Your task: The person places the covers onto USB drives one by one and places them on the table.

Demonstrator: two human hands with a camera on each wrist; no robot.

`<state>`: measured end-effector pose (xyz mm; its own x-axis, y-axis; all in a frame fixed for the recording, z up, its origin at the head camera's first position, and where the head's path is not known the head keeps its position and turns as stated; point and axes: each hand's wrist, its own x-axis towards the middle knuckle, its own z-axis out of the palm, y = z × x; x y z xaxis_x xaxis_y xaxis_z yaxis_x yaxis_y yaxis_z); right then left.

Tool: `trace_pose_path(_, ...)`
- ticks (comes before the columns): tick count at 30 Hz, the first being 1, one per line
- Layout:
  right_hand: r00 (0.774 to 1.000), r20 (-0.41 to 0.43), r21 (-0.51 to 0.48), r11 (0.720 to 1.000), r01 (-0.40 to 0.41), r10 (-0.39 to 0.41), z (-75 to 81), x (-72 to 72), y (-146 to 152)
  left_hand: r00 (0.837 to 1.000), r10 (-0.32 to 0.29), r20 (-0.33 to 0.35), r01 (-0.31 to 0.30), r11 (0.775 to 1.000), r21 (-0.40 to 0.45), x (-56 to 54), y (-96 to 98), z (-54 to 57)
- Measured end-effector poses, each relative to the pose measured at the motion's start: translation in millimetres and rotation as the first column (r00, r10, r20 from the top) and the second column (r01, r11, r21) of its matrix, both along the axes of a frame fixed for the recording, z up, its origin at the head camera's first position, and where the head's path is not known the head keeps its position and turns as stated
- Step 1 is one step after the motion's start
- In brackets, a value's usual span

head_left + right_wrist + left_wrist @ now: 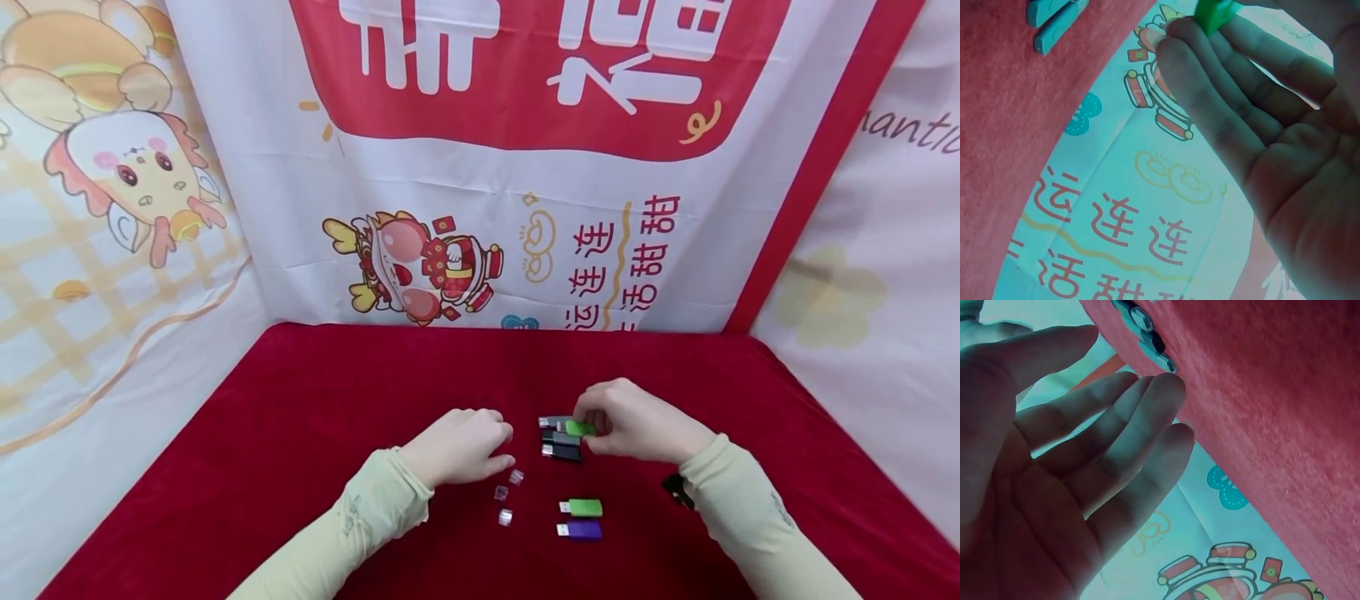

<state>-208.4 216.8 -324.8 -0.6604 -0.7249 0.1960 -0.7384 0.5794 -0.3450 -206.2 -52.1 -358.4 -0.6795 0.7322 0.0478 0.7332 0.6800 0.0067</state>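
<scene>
My right hand [633,421] pinches a green USB stick [579,428] between thumb and fingers, its metal plug pointing left. In the right wrist view the same green stick [1212,15] shows at the fingertips. Under and in front of it lies a row of darker sticks: a grey USB stick [551,422], a dark grey USB stick [558,438] and a black USB stick [562,452]. My left hand [461,446] hovers left of this row, fingers loosely bent. The left wrist view shows the left hand [1079,462] with nothing in its fingers.
Several small clear pieces, such as a clear cap [506,517], lie on the red cloth [315,500] near my left hand. Closer to me lie another green USB stick [585,507] and a purple USB stick [583,530]. A black object [677,490] sits beside my right sleeve. Printed curtains surround the table.
</scene>
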Motion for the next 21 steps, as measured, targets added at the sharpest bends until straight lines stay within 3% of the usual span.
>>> trace_pose_path(6, 0.997, -0.07, -0.037, 0.999, 0.021, -0.023, 8.3, -1.2, 0, 0.997, 0.027, 0.079, -0.027, 1.0, -0.012, -0.4, 0.7, -5.5)
trace_pose_path(9, 0.995, -0.098, -0.061, 0.998, 0.03, -0.036, 9.2, 0.3, 0, 0.996, 0.006, 0.087, -0.006, 1.0, -0.01, -0.9, 2.2, -8.3)
trace_pose_path(15, 0.991, -0.126, -0.1, 0.995, 0.028, -0.04, 7.4, 1.5, 3, 0.997, -0.057, 0.057, 0.058, 0.998, -0.013, -0.3, 7.8, -15.0)
trace_pose_path(21, 0.991, -0.126, -0.125, 0.992, 0.025, -0.041, 6.6, 1.2, 5, 0.997, -0.078, 0.014, 0.078, 0.997, -0.024, 0.2, 9.5, -18.1)
